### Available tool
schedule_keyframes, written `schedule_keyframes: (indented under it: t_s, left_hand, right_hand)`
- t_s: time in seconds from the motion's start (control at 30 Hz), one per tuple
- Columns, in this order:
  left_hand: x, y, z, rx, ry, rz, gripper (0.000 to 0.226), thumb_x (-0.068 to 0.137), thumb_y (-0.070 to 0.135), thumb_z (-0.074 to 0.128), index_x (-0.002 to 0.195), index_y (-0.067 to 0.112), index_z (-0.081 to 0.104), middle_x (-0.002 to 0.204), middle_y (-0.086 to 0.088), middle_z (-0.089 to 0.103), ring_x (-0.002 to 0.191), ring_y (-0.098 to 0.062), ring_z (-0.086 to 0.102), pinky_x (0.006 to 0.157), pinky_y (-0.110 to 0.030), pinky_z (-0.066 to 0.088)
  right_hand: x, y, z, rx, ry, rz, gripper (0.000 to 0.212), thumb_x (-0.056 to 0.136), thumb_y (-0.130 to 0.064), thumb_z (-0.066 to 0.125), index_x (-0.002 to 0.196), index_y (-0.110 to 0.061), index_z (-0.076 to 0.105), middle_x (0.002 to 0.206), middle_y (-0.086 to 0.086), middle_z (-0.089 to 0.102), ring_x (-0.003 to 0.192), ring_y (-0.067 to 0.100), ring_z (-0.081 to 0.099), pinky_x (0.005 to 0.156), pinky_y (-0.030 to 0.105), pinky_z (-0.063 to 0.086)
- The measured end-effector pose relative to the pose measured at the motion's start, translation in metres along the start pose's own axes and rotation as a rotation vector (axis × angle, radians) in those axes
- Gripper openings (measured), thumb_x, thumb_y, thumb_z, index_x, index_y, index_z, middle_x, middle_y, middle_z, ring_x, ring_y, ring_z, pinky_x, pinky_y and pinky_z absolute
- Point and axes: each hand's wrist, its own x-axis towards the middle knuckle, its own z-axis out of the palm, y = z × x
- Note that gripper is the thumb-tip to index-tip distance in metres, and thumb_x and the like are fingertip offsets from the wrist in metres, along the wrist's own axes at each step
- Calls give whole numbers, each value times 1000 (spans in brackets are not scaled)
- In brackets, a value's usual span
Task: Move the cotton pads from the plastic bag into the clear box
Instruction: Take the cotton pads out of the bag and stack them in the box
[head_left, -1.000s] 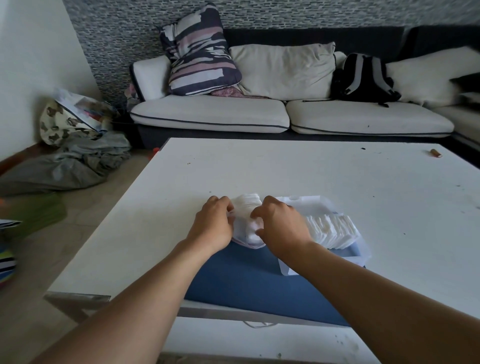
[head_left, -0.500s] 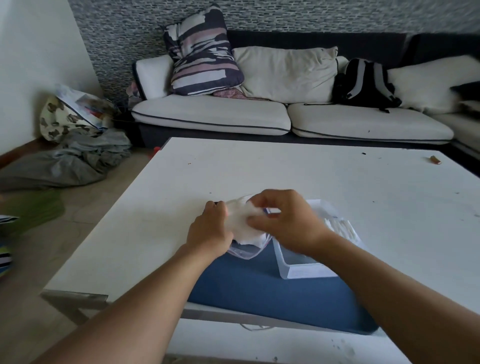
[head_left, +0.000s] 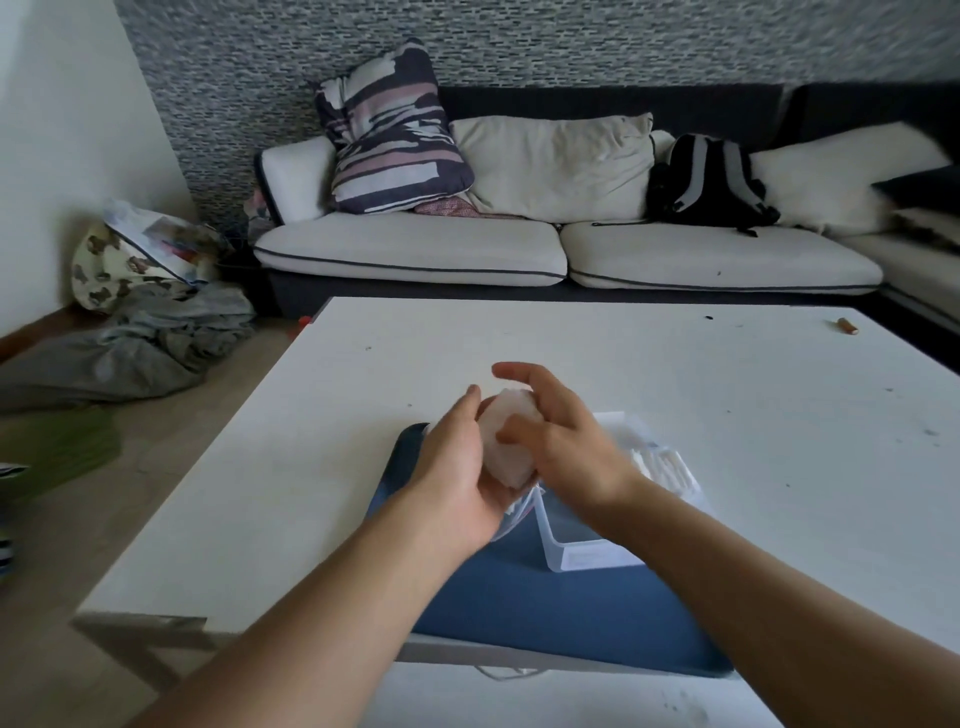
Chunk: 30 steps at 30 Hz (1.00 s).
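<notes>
The left hand (head_left: 462, 467) cups the plastic bag (head_left: 506, 447) of cotton pads from below, the right hand (head_left: 558, 447) loosely pinches its top, raised beside the clear box (head_left: 587, 553), so a slack grip could spill pads onto the blue mat (head_left: 545, 613).

Room as I see it: white table (head_left: 675, 395), near. Far side, sofa (head_left: 415, 254) with white seat cushions on a dark base; striped pillow (head_left: 387, 130), cream pillow (head_left: 556, 166) and black backpack (head_left: 706, 182) upon it. Grey mosaic wall (head_left: 519, 41) behind; white wall (head_left: 57, 130) left. Wooden floor (head_left: 78, 509); grey clothing heap (head_left: 130, 348) far left. Daylight dim.
</notes>
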Motion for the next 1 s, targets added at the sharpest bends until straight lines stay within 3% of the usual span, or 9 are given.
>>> schedule_keyframes:
  t_s: [0.1,0.17,0.23,0.33,0.4,0.5,0.63,0.9,1.0]
  left_hand:
    - [-3,2,-1,-16,-74,-91,43,109,34,35,130,10,64,116,-15,75,90,-25,75,66,-34,63]
    - [-5,5,-2,14,-103,-127,45,110,32,33,131,5,61,121,-17,73,101,-26,73,70,-35,63]
    - [-9,8,-2,-14,-108,-121,43,109,29,34,128,1,61,123,-21,71,103,-27,71,83,-37,60]
    - [-8,13,-7,-124,-108,-56,40,107,25,40,130,-2,59,132,-23,64,111,-30,63,112,-39,44]
    - [-5,15,-10,-168,-111,-7,40,106,24,44,132,-2,59,132,-21,65,118,-31,62,116,-39,40]
    - [-3,15,-10,-193,-120,3,41,106,25,47,133,-2,61,131,-22,66,124,-31,64,109,-40,48]
    - [-8,15,-8,-157,-146,-24,51,107,42,41,123,1,65,108,-21,74,88,-32,76,80,-41,62]
    - [-4,10,-8,-34,-124,15,46,103,45,49,118,6,68,96,-15,76,78,-24,75,80,-34,63]
    - [-5,10,-9,-10,-135,38,38,103,38,52,117,7,68,92,-15,76,76,-23,75,79,-33,62]
  right_hand:
    - [1,-1,-6,-138,37,-60,70,73,-23,49,141,-34,42,124,-1,62,120,21,57,99,41,52]
    - [0,0,-11,-274,37,-106,72,74,-28,47,144,-36,38,128,-8,55,127,21,47,105,48,46]
    - [-1,1,-13,-301,53,-136,69,77,-30,47,145,-34,39,131,-8,52,128,17,45,106,49,45]
    - [-1,2,-9,-282,125,-211,54,87,-38,54,141,-30,49,130,-8,55,124,12,51,101,45,50]
    - [1,2,-7,-340,154,-261,45,92,-39,59,135,-25,58,127,-8,59,118,10,57,96,43,53]
    - [6,5,-6,-362,189,-302,27,96,-23,65,123,-21,68,118,-9,65,106,8,63,89,35,55]
    - [7,6,-7,-305,251,-306,21,96,-17,65,114,-22,75,112,-13,70,101,1,65,80,25,55]
    - [6,3,-8,-302,371,-351,12,86,-16,78,87,-29,79,93,-19,74,93,4,68,80,23,54]
    - [8,1,-10,-291,339,-315,14,86,-19,78,92,-31,76,92,-18,74,94,6,67,78,20,53]
